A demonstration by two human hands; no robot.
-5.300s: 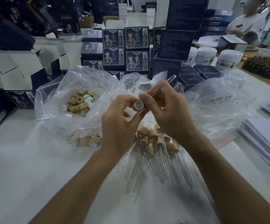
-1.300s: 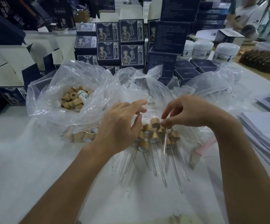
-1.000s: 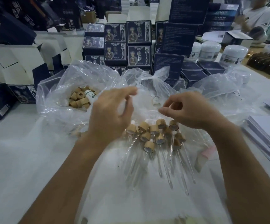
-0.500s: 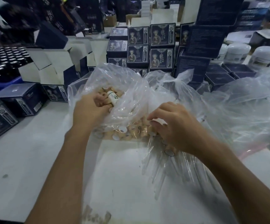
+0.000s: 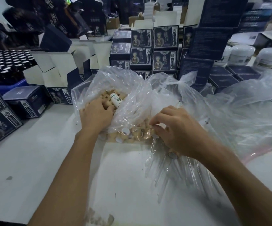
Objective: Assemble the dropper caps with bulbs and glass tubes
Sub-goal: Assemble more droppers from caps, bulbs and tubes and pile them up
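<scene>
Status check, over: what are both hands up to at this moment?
Left hand in the bag, fingers curled among tan caps. Right hand picking at glass tubes. Small white bottle lies among the caps.

Your bare table (image 5: 34, 168) left of the plastic bag (image 5: 132, 88) gives free passage; stacked dark boxes (image 5: 153, 51) behind the bag block you, white jars (image 5: 242, 54) behind-right too.

Beyond the hands stand stacked dark navy cardboard boxes printed with a figure (image 5: 164, 37). Left of them, open white-flapped cartons (image 5: 62, 66) and rows of dark round-capped bottles (image 5: 5, 61). Far right, white lidded plastic jars (image 5: 242, 54).
</scene>
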